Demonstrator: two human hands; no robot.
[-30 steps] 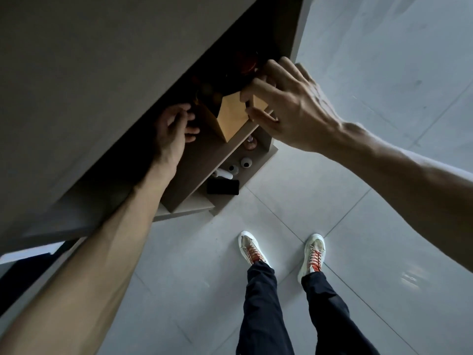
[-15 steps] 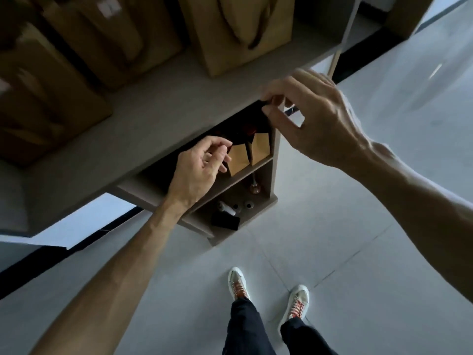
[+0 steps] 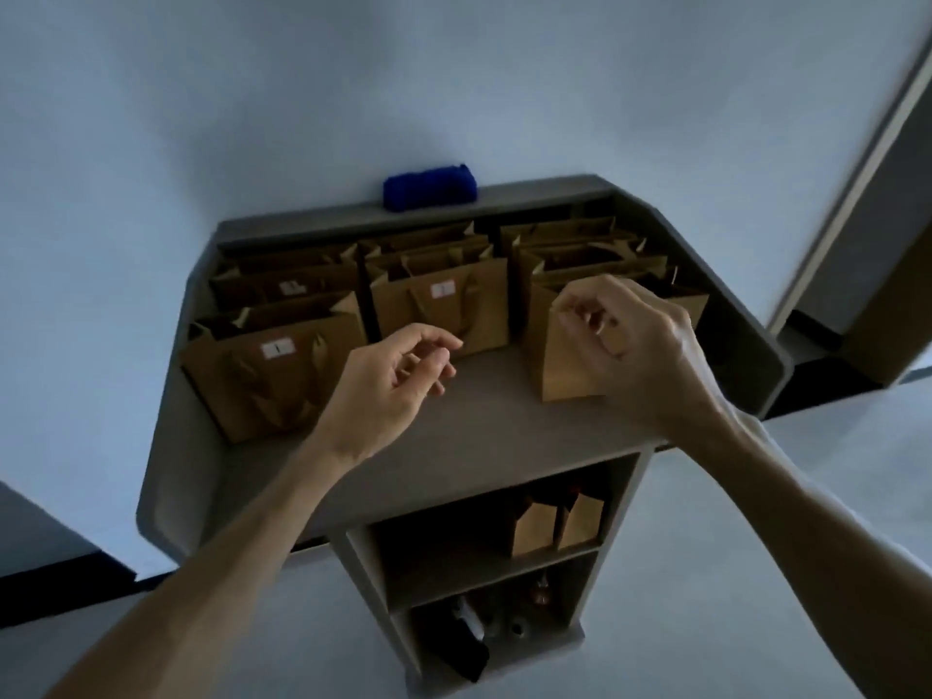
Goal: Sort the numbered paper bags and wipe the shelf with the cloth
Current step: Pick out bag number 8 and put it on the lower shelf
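Brown paper bags with white number labels stand in three rows on the grey shelf top [image 3: 479,436]: a front left bag [image 3: 272,375], a middle bag [image 3: 444,305] and a right bag [image 3: 570,365]. A blue cloth [image 3: 428,188] lies on the raised back ledge. My left hand [image 3: 388,391] hovers over the bare front of the shelf top, fingers loosely curled and apart, holding nothing. My right hand [image 3: 635,345] is in front of the right bag, fingertips pinched at its top left corner. Whether it grips the bag is unclear.
Under the top, a cubby holds two small brown bags [image 3: 555,527]. The lowest shelf [image 3: 555,643] has a dark object [image 3: 454,648] and small items. A wall rises behind the unit, and a door frame [image 3: 857,194] stands at the right.
The view has swung up from the floor and cubby to the shelf top. Both hands rose out of the cubby and now sit above the top, the right one at the right bag.
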